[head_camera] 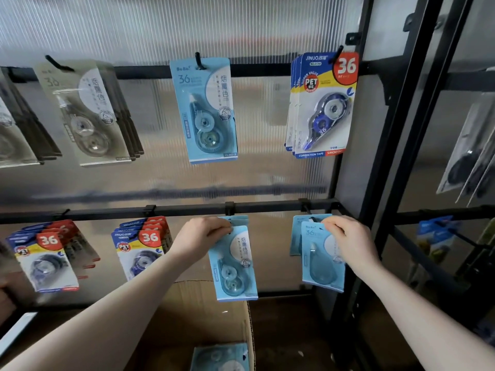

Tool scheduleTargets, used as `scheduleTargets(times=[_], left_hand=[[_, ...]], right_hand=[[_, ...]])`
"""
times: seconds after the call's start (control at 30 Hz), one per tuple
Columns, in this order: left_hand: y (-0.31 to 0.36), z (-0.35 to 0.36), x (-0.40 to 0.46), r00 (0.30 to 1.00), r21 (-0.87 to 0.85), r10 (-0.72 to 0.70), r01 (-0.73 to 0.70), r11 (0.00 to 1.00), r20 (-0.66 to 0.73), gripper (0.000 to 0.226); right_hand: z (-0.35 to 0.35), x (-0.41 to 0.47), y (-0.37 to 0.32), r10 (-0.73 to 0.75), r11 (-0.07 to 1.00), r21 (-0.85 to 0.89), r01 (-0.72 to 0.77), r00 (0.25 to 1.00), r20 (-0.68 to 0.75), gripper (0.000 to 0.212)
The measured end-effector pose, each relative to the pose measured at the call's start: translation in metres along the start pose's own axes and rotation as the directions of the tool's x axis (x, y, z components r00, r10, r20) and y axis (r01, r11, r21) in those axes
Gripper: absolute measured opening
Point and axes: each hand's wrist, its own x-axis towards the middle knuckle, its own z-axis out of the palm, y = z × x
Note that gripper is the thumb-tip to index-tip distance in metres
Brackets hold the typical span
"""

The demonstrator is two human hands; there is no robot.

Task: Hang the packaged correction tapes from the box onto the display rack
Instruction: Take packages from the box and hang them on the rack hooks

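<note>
While our left hand (201,235) and right hand (345,238) each pinched a light-blue correction tape pack (232,263) at the lower rail (187,210), we judged hook threading next.

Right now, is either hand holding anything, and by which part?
Both. The left hand pinches a light blue correction tape pack at its top edge by the hang hole. The right hand grips another blue pack near its upper right side.
</note>
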Motion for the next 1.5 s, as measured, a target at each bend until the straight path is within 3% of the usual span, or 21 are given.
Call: scheduleTargets(times=[0.17, 0.4, 0.67, 0.87, 0.97, 1.13, 1.33, 1.5], left_hand=[[-0.001, 0.003, 0.002, 1.0, -0.1, -0.014, 0.014, 0.995, 0.002, 0.02], [-0.008, 0.006, 0.013, 0.999, -0.194, -0.039, 0.042, 0.98, 0.019, 0.014], [-0.005, -0.003, 0.019, 0.989, -0.295, -0.082, 0.114, 0.949, 0.12, 0.007], [-0.005, 0.008, 0.006, 0.995, -0.112, 0.074, -0.08, 0.99, -0.064, 0.015], [-0.007, 0.017, -0.003, 0.982, -0.03, 0.125, -0.131, 0.991, -0.142, 0.037], [-0.011, 0.022, -0.004, 0.992, -0.081, 0.08, -0.087, 0.993, -0.094, 0.054], [-0.019, 0.021, 0.005, 0.967, 0.158, 0.223, -0.203, 0.966, -0.125, 0.038], [-0.019, 0.023, 0.011, 0.967, 0.179, 0.248, -0.235, 0.955, -0.055, 0.024]], right_hand=[[0.0, 0.009, 0.004, -0.044, 0.996, -0.07, 0.048, 0.997, 0.065, 0.017], [0.008, 0.016, 0.008, -0.036, 0.996, -0.084, 0.04, 0.998, 0.044, 0.018], [0.014, 0.024, 0.014, -0.074, 0.991, -0.106, 0.079, 0.996, 0.051, 0.015], [0.019, 0.027, 0.015, -0.06, 0.992, -0.104, 0.066, 0.997, 0.051, 0.016], [0.021, 0.027, 0.015, -0.064, 0.993, -0.098, 0.067, 0.997, 0.036, 0.016], [0.022, 0.028, 0.015, -0.066, 0.99, -0.119, 0.07, 0.997, 0.038, 0.017], [0.021, 0.027, 0.014, -0.1, 0.979, -0.176, 0.103, 0.995, 0.028, 0.016], [0.022, 0.026, 0.014, -0.165, 0.963, -0.217, 0.159, 0.986, -0.007, 0.014]])
